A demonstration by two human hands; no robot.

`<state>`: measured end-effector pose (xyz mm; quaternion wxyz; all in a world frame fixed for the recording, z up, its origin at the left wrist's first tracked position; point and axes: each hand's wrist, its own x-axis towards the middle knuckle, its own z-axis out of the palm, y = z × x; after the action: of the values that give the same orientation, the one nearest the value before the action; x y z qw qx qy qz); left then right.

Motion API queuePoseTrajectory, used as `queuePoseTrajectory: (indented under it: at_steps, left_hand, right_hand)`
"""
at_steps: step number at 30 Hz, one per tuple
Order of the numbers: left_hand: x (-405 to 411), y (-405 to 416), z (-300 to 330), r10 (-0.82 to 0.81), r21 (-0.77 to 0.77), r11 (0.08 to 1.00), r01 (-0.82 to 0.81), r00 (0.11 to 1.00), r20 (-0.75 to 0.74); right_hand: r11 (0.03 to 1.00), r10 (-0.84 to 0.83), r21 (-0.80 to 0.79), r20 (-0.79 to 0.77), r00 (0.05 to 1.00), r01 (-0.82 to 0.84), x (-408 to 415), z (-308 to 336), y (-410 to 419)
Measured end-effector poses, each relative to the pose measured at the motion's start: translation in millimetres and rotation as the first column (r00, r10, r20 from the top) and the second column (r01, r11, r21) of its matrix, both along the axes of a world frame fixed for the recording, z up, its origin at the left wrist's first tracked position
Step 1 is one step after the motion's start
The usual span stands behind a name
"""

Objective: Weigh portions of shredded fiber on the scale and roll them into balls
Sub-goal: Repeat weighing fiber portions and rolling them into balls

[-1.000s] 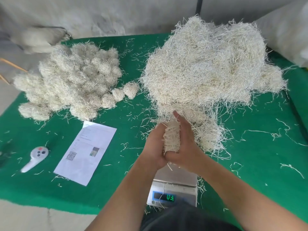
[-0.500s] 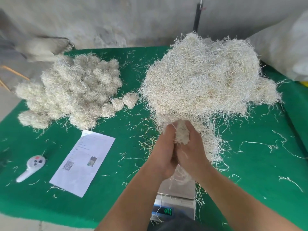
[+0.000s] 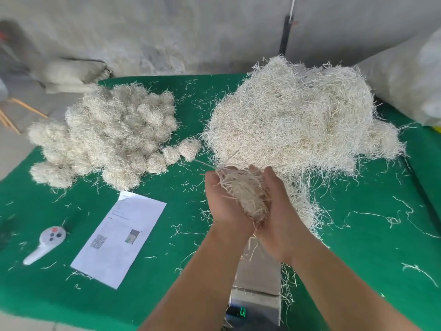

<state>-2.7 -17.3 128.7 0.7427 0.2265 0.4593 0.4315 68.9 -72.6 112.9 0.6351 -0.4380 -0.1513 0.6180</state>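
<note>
A pale wad of shredded fiber point(image 3: 245, 189) sits between my two palms above the table. My left hand point(image 3: 223, 201) cups it from the left and my right hand point(image 3: 279, 211) cups it from the right, fingers curled around it. Below my wrists stands the steel scale point(image 3: 259, 280) with a bare platform and a green display at its front. A big loose heap of shredded fiber point(image 3: 296, 115) lies just beyond my hands. A pile of several rolled fiber balls point(image 3: 107, 137) lies at the left.
A green mat point(image 3: 167, 271) covers the table, strewn with stray strands. A printed sheet of paper point(image 3: 119, 237) and a white remote-like handle point(image 3: 45, 244) lie at the front left. A large white sack point(image 3: 410, 80) stands at the right edge. Grey wall behind.
My hands have risen off the scale with the fiber portion and parted a little, so the wad shows wider between the palms. The camera has tilted up slightly.
</note>
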Motion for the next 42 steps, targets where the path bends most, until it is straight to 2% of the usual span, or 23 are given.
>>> queuePoseTrajectory:
  at_steps: [2,3,6,7,9,11,12,13,15,17,20,23,26,27,28,30,32,33,35,38,40,41,42]
  left_hand:
    - [5.8,-6.6,-2.5,-0.044,0.176,0.983,0.043,0.999,0.001]
    - [4.8,-8.9,-8.2,-0.012,0.344,0.937,0.066,0.987,-0.158]
    - [7.7,-18.3,-11.9,0.116,0.75,0.602,0.274,0.899,-0.422]
    - [6.9,-19.7,-16.9,0.13,0.797,0.496,0.344,0.878,-0.46]
    - [7.7,-20.9,-27.9,0.297,0.81,0.429,0.401,0.784,-0.545]
    - [5.0,-15.7,-28.5,0.442,0.751,0.47,0.464,0.612,-0.655]
    - [2.4,-13.4,-27.7,0.353,0.685,0.523,0.507,0.602,-0.716]
    - [-1.0,-16.3,-25.7,0.152,0.643,0.567,0.515,0.702,-0.696]
    - [-3.5,-30.7,-20.0,-0.352,0.486,0.753,0.443,0.896,-0.272]
    - [-0.8,-50.1,-20.9,-0.387,0.216,0.909,0.356,0.915,0.118]
    - [-2.7,-61.5,-16.7,-0.348,0.086,0.936,0.34,0.932,0.101]
    - [-11.2,-53.4,4.7,-0.408,0.069,0.913,0.403,0.908,0.098]
    - [-17.1,-46.2,13.5,-0.334,0.035,0.943,0.332,0.936,0.112]
    - [-18.4,-43.3,10.6,-0.283,0.017,0.959,0.283,0.951,0.125]
    - [-18.9,-39.8,7.3,-0.204,-0.009,0.978,0.208,0.967,0.156]
    - [-18.4,-32.7,8.4,-0.08,-0.06,0.994,0.096,0.97,0.228]
    - [-17.6,-28.8,5.3,-0.072,0.079,0.995,0.063,0.99,0.124]
    - [-15.8,-33.1,5.6,-0.097,0.219,0.972,0.089,0.995,0.029]
    - [-10.4,-45.9,-3.5,-0.081,0.529,0.831,0.17,0.979,-0.188]
    - [-4.2,-47.6,-17.9,0.188,0.769,0.504,0.392,0.82,-0.541]
    - [-3.9,-38.0,-16.8,0.21,0.613,0.614,0.496,0.647,-0.733]
    - [-6.0,-35.2,-17.6,0.028,0.474,0.753,0.457,0.697,-0.716]
    - [-10.3,-35.4,-16.3,-0.166,0.336,0.871,0.358,0.859,-0.485]
  right_hand:
    - [0.999,0.04,-0.017,-0.026,0.999,-0.041,-10.4,6.9,0.5]
    - [1.0,0.007,-0.01,-0.013,1.0,-0.007,-12.8,9.8,-0.3]
    - [0.996,-0.086,0.001,-0.006,0.996,0.086,-7.7,24.1,-1.9]
    - [0.992,-0.127,0.005,0.017,0.992,0.127,-4.3,26.0,-3.3]
    - [0.99,-0.137,0.024,0.01,0.99,0.137,1.2,26.6,-8.5]
    - [0.99,-0.137,0.056,0.145,0.98,0.13,-1.2,32.1,-15.7]
    - [0.99,-0.138,0.055,0.287,0.948,0.127,-2.8,33.7,-17.9]
    - [0.989,-0.15,0.061,0.396,0.906,0.137,-1.7,32.8,-19.0]
    - [0.989,-0.139,0.03,0.485,0.863,0.142,3.4,33.7,-18.2]
    - [0.996,-0.081,-0.009,0.383,0.92,0.091,10.6,35.0,-14.9]
    - [0.985,-0.161,0.129,0.426,0.891,0.116,5.3,31.7,-15.8]
    - [0.924,-0.331,0.371,0.652,0.682,0.094,-4.8,15.1,-16.1]
    - [0.962,-0.271,0.262,0.947,0.171,0.072,-1.2,-0.8,-13.6]
    - [0.972,-0.234,0.229,0.966,0.114,0.054,0.0,-5.2,-15.7]
    - [0.98,-0.193,0.199,0.964,0.183,-0.01,-2.3,-6.7,-19.8]
    - [0.97,0.004,0.139,0.814,0.581,-0.201,-14.3,-8.2,-32.3]
    - [0.964,0.178,0.132,0.328,0.928,-0.231,-24.2,-8.5,-40.4]
    - [0.961,0.232,0.13,0.108,0.967,-0.245,-23.7,-7.0,-42.1]
    - [0.969,0.235,0.102,-0.094,0.967,-0.226,-15.5,2.7,-41.9]
    - [0.996,0.086,0.002,-0.023,0.996,-0.086,4.7,15.8,-41.5]
    - [0.999,-0.039,0.01,0.081,0.996,0.038,14.7,19.5,-38.5]
    - [0.994,-0.108,0.012,0.124,0.986,0.108,17.4,22.2,-36.8]
    - [0.986,-0.166,-0.003,0.175,0.971,0.169,19.4,22.6,-33.1]
